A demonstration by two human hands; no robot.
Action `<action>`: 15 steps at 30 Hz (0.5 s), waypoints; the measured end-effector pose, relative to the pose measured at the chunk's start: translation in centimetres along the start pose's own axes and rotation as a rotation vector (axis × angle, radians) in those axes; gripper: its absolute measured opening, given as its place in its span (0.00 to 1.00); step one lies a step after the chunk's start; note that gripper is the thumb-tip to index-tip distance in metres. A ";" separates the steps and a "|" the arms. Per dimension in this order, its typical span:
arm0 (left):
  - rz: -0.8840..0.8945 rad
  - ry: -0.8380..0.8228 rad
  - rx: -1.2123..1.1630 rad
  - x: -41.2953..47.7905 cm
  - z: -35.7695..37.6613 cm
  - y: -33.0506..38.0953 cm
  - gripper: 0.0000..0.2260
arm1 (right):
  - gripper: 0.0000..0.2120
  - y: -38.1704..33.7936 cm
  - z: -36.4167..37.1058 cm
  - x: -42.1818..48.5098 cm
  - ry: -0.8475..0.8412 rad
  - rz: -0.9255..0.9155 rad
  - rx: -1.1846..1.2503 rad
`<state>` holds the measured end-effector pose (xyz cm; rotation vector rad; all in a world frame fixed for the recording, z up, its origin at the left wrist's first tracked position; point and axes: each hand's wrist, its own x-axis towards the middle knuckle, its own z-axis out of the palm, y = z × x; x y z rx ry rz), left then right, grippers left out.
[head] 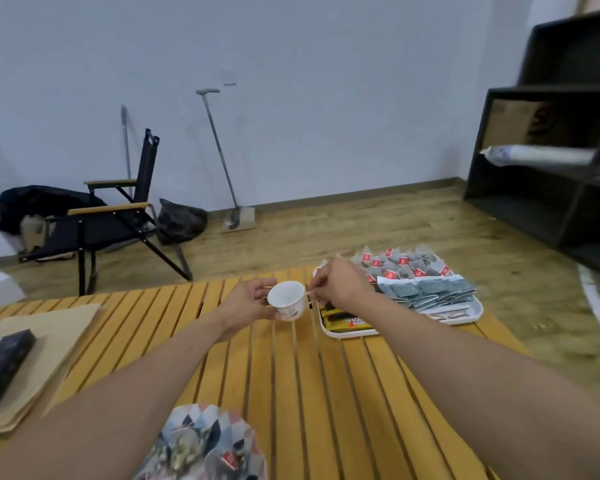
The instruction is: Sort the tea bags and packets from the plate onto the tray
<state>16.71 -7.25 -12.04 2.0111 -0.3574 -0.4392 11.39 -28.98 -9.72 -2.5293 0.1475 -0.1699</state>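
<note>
**Holding a cup and a stick beside the tray**

Holding a white paper cup (288,301) in curled fingers, the left hand (248,304) keeps it tilted above the slatted wooden table (326,393), mouth facing the camera. The right hand (342,282) is just beside the cup, pinching a thin pale stick (310,292) between thumb and fingertips; the stick's near end sits at the cup rim. It's blurred, so I can't tell if they touch.

The white tray (478,311) sits at the far right of the table, partly behind the right hand. Pyramid tea bags (402,263) with red tags are in its back rows, grey-blue packets (426,291) are lined up in front of them, and dark Nescafé sachets (354,322) lie at its near left corner.

The patterned plate (201,424) is at the near edge between the forearms, well apart from the tray. One red-tagged bag (230,460) is visible on it, and the rest of its contents are unclear.

A brown paper bag (59,341) lies on the table's left with a black box (0,362) on top. A folding chair (111,223), a dustpan (238,220) and a black shelf (551,188) stand on the floor behind.
</note>
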 end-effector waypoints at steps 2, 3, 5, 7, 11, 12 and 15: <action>-0.008 0.008 0.003 0.6 0.3 -0.7 0.39 | 0.03 0.2 0.5 0.3 -0.015 -0.006 -0.032; -0.006 0.011 0.005 0.8 0.4 -1.0 0.39 | 0.03 0.2 0.6 0.4 -0.016 -0.009 -0.038; -0.007 0.008 0.014 1.0 0.6 -1.4 0.40 | 0.04 0.4 1.0 0.5 -0.014 -0.010 -0.062; -0.008 0.012 0.025 1.2 0.7 -1.8 0.41 | 0.04 0.7 1.3 0.5 -0.006 -0.018 -0.085; -0.004 0.013 0.072 1.3 0.9 -1.6 0.41 | 0.06 1.2 1.4 0.3 0.002 -0.013 -0.066; -0.009 0.014 0.093 1.2 1.0 -1.2 0.40 | 0.07 1.1 1.2 0.2 0.008 -0.010 -0.059; 0.005 0.040 0.136 0.2 1.2 -0.5 0.39 | 0.12 0.7 1.2 -0.1 0.035 -0.010 0.007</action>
